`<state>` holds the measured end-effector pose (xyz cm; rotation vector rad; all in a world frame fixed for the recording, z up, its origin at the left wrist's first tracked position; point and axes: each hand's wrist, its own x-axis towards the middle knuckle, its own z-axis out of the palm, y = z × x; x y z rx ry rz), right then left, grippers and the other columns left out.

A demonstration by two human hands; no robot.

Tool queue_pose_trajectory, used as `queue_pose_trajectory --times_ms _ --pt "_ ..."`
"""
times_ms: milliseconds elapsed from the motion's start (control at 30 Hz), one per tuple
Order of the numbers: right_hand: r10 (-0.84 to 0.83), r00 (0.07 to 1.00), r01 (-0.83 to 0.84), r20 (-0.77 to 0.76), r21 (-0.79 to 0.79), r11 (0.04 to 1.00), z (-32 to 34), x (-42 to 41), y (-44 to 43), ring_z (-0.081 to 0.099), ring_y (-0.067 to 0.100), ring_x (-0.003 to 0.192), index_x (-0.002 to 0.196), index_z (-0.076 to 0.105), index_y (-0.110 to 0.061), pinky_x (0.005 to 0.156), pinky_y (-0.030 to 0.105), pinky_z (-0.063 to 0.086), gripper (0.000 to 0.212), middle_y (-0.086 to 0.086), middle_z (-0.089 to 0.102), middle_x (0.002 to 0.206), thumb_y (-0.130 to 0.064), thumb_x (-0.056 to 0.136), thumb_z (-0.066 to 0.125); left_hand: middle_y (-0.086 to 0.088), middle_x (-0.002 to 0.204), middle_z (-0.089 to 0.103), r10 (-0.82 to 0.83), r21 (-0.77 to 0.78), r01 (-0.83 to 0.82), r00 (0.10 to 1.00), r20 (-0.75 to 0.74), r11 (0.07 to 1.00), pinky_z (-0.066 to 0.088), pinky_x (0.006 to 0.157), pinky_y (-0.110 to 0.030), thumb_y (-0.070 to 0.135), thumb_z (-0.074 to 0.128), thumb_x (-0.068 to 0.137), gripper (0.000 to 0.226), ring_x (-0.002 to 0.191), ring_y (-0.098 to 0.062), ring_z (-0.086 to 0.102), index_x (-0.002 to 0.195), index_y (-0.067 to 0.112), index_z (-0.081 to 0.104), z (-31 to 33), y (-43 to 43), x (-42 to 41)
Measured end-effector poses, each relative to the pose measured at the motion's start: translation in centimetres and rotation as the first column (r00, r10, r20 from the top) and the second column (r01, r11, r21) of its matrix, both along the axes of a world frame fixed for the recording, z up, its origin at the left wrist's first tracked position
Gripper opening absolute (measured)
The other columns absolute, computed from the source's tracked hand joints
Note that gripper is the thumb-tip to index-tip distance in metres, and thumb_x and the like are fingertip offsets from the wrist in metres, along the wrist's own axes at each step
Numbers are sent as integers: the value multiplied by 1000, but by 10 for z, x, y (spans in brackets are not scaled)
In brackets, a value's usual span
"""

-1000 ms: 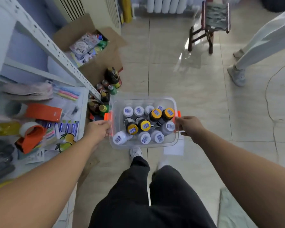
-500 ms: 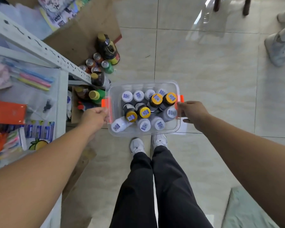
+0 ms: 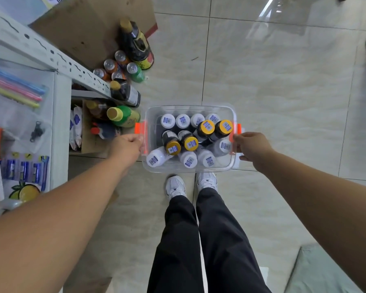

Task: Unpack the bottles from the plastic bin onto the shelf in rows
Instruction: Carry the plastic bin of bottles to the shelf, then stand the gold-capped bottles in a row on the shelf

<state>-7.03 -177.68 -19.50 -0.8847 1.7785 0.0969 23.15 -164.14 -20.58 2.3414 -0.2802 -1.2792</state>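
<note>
The bin (image 3: 188,169), of clear plastic with orange latches (image 3: 140,129), is held over the tiled floor (image 3: 262,81), just ahead of the shoes (image 3: 175,187) and right of the shelf (image 3: 60,134). It is gripped at both short ends: the fingers of the left hand (image 3: 127,145) are curled round the left rim, those of the right hand (image 3: 251,146) round the right rim. Twelve bottles (image 3: 168,121) are held inside. Eight are white-capped, four in a back row and four nearer the front. Four dark ones with yellow caps (image 3: 207,127) are leaned across the middle. A barcode sticker is borne on each cap. Beside the shelf, a cardboard box (image 3: 87,144) of packets, some cans (image 3: 110,64) and larger floor bottles (image 3: 135,45) are seen.
</note>
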Motion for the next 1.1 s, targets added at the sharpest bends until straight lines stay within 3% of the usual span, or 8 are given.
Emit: queue_pose_trajectory --times_ms 233,367,500,600,733,800,933,1100 --pt "71 997 -72 -20 -31 997 -7 7 -3 66 26 83 82 69 -14 73 39 58 18 15 74 91 -25 94 61 3 85 70 -9 52 8 1000 26 999 57 93 -42 22 57 100 18 76 -12 66 111 18 72 -10 2 0" --pt "154 985 -159 -81 -56 986 -3 10 -4 56 26 70 85 69 3 64 35 47 30 18 64 76 -24 91 58 -3 104 73 -119 95 116 992 29 989 54 96 -41 22 59 98 25 96 -25 69 119 15 71 -4 0 2" --pt "219 948 -297 -231 -398 868 17 26 2 55 21 88 105 61 -15 76 30 43 19 2 59 98 -25 90 59 -5 116 67 -255 57 249 935 248 967 50 98 -39 26 67 92 33 106 -24 64 122 12 66 14 -1 -2" --pt "398 903 -413 -163 -588 695 36 51 21 56 22 98 111 61 -13 83 36 47 25 4 58 108 -21 87 64 -5 112 60 -377 -72 421 865 331 904 52 93 -40 29 73 87 34 100 -22 64 116 13 66 30 0 -15" --pt "691 700 -657 -179 -539 527 41 82 47 56 22 105 122 60 -20 80 39 52 37 1 57 116 -31 87 65 -1 125 57 -636 -33 675 710 304 737 45 90 -30 39 79 80 53 111 -19 57 125 19 61 35 -1 -31" --pt "723 655 -725 -220 -455 518 36 93 54 58 26 107 131 54 -23 78 40 53 46 3 57 123 -35 88 62 0 129 56 -700 5 734 646 304 679 42 86 -30 38 80 78 58 115 -21 55 129 21 58 33 -3 -36" --pt "675 703 -709 -224 -296 640 19 108 63 60 31 107 133 49 -21 78 40 52 48 8 64 118 -32 87 59 -1 129 58 -733 26 762 613 293 647 48 87 -35 30 78 80 55 113 -25 59 130 21 58 23 -5 -44" --pt "647 717 -697 -259 -282 660 1 118 62 63 33 104 129 51 -16 71 36 45 44 10 67 113 -23 86 59 -2 135 56 -766 36 799 560 315 600 51 84 -37 23 73 83 56 111 -29 61 136 21 53 7 -11 -48"
